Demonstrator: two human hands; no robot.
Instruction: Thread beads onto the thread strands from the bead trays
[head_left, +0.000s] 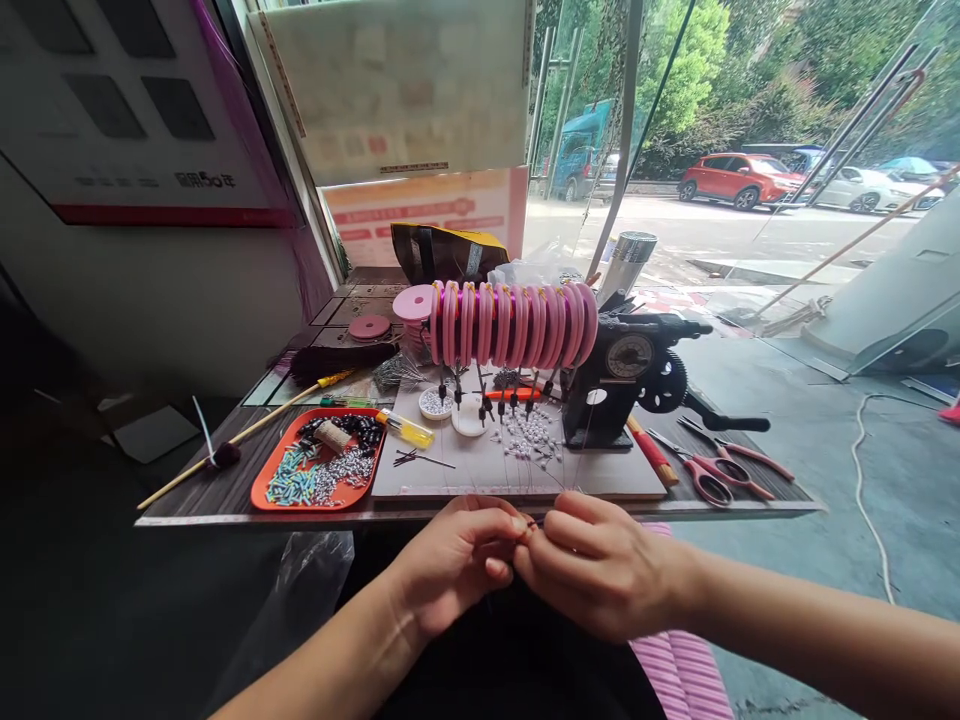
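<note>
My left hand (465, 560) and my right hand (592, 565) meet in front of the board's near edge, fingertips pinched close together. A thin dark line shows between them, with a small dark bit whose kind I cannot make out. Fine lines run down toward my hands from a row of pink foam winding rings (514, 325) on a black hand-cranked winder (600, 400). Dark weight-like pieces (502, 405) hang on lines below the rings. White beads (529, 435) lie scattered on the pale board (427, 480) beyond my hands.
An orange tray (259, 490) of beads and small tubes stands left, beside a yellow lighter (405, 428). Round white dishes (469, 415) sit on the board. Scissors (709, 478), pliers (739, 455) and a red-yellow stick (652, 450) lie right. The crank handle (735, 424) juts right.
</note>
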